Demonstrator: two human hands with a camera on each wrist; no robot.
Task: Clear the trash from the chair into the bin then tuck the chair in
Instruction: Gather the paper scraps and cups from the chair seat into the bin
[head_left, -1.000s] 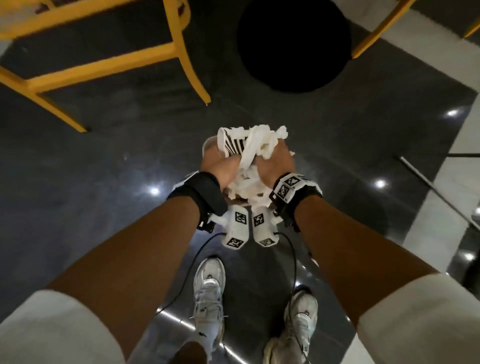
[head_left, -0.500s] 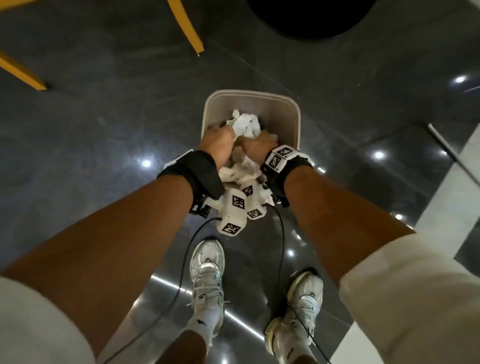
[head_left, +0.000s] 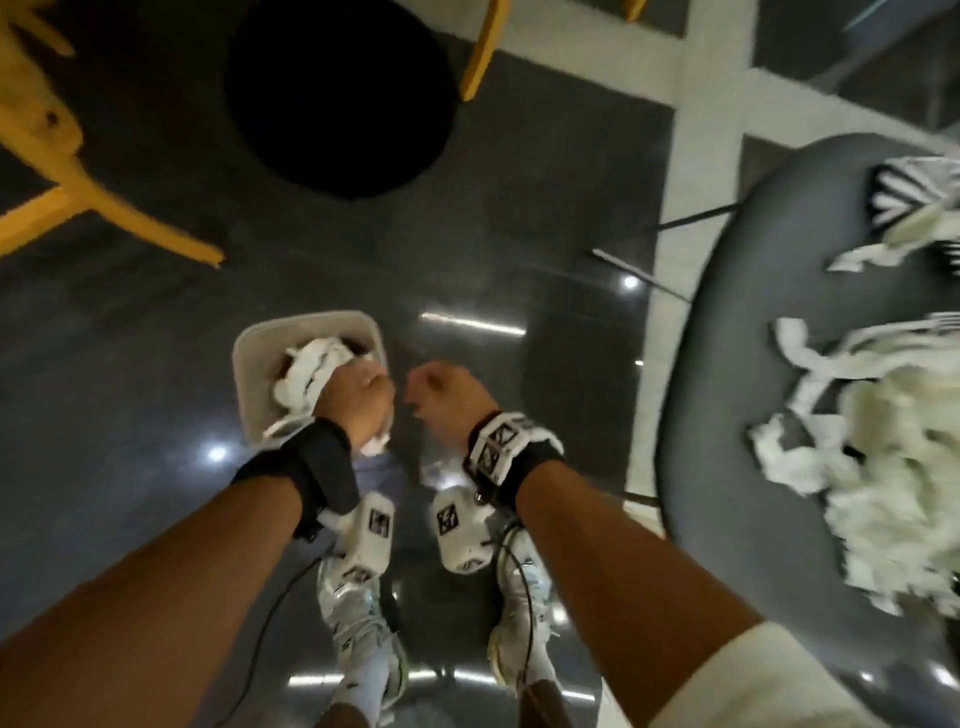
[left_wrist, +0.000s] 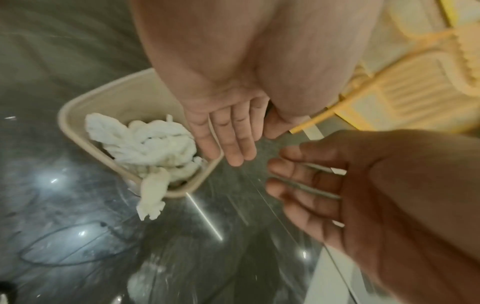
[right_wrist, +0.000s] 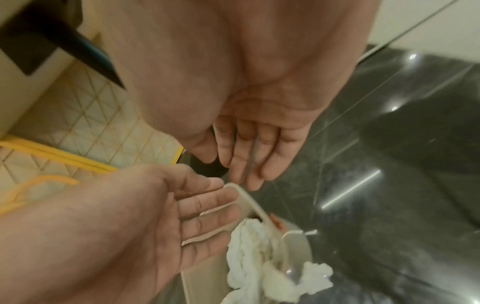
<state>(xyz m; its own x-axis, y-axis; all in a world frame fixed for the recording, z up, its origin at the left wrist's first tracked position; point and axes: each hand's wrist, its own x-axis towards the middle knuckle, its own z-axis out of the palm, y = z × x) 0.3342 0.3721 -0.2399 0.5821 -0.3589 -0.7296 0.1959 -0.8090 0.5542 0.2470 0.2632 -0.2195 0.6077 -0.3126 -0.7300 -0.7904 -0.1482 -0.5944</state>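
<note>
Now both hands are empty and hang over the dark floor (head_left: 130, 405). The left hand (head_left: 358, 400) is above the near corner of the beige bin (head_left: 244, 358); in its wrist view the fingers (left_wrist: 231, 142) are straight and relaxed, close together, and they hold nothing. The right hand (head_left: 447, 400) is just beside it, toward 3 o'clock, past the bin's rim; its fingers (right_wrist: 249, 162) are also straight and loose, with nothing between them. The two hands are near each other but do not touch.

Inside the bin lies a heap of crumpled white paper (left_wrist: 145, 144). One piece hangs over the rim at the corner close to the person's feet (left_wrist: 153, 197).

At 3 o'clock from the hands stands the grey chair (head_left: 737, 395). Its seat carries more trash: a big pile of torn white paper (head_left: 893, 467) and, at the far side, a piece with black and white stripes (head_left: 909, 192).

At 10 o'clock there are yellow wooden chair legs (head_left: 67, 171), and at 12 o'clock a round black base (head_left: 337, 98) on the floor. The person's white sneakers (head_left: 358, 649) are at 6 o'clock, below the wrists.
</note>
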